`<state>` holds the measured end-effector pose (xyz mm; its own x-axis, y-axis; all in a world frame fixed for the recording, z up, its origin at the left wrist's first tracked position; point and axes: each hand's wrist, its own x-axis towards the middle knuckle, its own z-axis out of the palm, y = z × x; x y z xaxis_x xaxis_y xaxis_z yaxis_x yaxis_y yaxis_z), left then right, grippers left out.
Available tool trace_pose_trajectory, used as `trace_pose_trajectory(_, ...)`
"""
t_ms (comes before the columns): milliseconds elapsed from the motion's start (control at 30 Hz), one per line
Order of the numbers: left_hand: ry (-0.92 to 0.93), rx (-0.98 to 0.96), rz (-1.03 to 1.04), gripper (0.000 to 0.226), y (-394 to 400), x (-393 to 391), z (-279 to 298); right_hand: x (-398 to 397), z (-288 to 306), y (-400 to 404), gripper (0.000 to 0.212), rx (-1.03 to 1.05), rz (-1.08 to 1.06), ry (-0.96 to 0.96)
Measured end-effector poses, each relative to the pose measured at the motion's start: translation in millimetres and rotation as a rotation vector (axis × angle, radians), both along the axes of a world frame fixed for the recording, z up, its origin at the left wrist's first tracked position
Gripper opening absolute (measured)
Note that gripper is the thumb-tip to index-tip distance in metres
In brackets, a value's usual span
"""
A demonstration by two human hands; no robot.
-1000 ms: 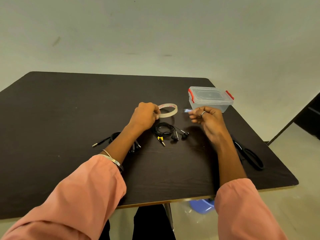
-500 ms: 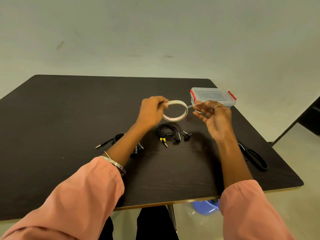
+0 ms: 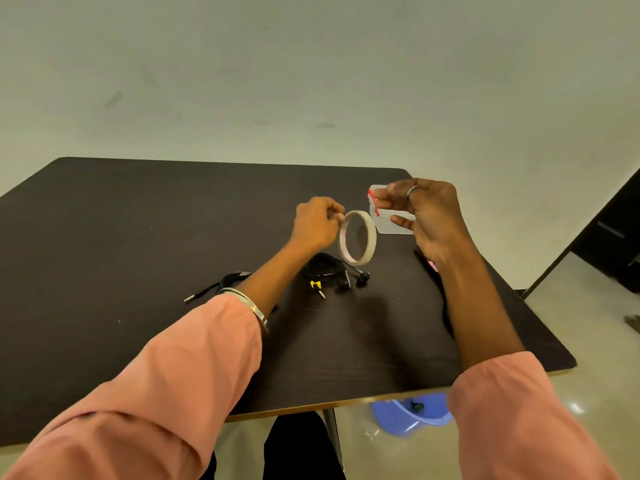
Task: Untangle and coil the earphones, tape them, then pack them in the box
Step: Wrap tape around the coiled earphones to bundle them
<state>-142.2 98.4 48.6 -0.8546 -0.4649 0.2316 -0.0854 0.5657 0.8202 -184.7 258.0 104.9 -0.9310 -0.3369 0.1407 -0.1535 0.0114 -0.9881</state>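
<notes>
A coiled set of black earphones (image 3: pixel 329 271), with a yellow-marked plug, lies on the table (image 3: pixel 104 237) just below the raised tape roll (image 3: pixel 357 237), so untangling and coiling are judged done for this set. No tape can be made out on the coil, and taping is judged to be the step in hand. The roll is held upright in the air, pinched at its upper left edge by the curled fingers of the left hand (image 3: pixel 317 225). The right hand (image 3: pixel 426 216) is held just right of the roll, thumb and fingertips pressed together as if on a pulled tape end; the strip itself is too faint to be confirmed. Behind that hand the clear box (image 3: pixel 391 223) with red clips is seen, partly hidden; whether its lid is latched cannot be told. Nothing is visibly packed yet.

A second cable (image 3: pixel 221 285) lies to the left, partly covered by the left forearm, and its state cannot be judged. A dark object beside the right forearm is mostly hidden. Cutting a strip, wrapping the coil and packing are judged still to be done.
</notes>
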Motion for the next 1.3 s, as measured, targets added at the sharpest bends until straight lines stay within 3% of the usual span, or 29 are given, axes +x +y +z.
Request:
trace_pose_trajectory(233,0.226,0.043,-0.077,0.016,23.2,8.7,25.9,-2.4,-9.1,1.7,0.010,0.083,-0.110,0.028)
trace_pose_trajectory(367,0.242,0.110,-0.188,0.015,30.6,11.2,38.6,-0.2,-11.1,1.1,0.011,0.059,-0.126,0.069)
trace_pose_trajectory(567,0.258,0.015,-0.164,0.022,30.9,10.0,38.0,2.4,-13.0,-1.9,0.011,-0.004,-0.153,0.019)
trace_pose_trajectory(933,0.318,-0.171,-0.111,0.010,38.4,7.0,31.9,12.1,-9.5,-1.7,0.009,-0.031,-0.135,-0.001)
trace_pose_trajectory(1233,0.211,0.198,-0.185,0.007,36.3,9.4,42.5,9.0,-19.0,17.9,0.007,-0.171,0.021,-0.054)
trace_pose_trajectory(1300,0.184,0.246,-0.188,0.006,38.6,9.5,44.6,3.9,-30.1,19.7,0.022,-0.091,0.047,-0.008)
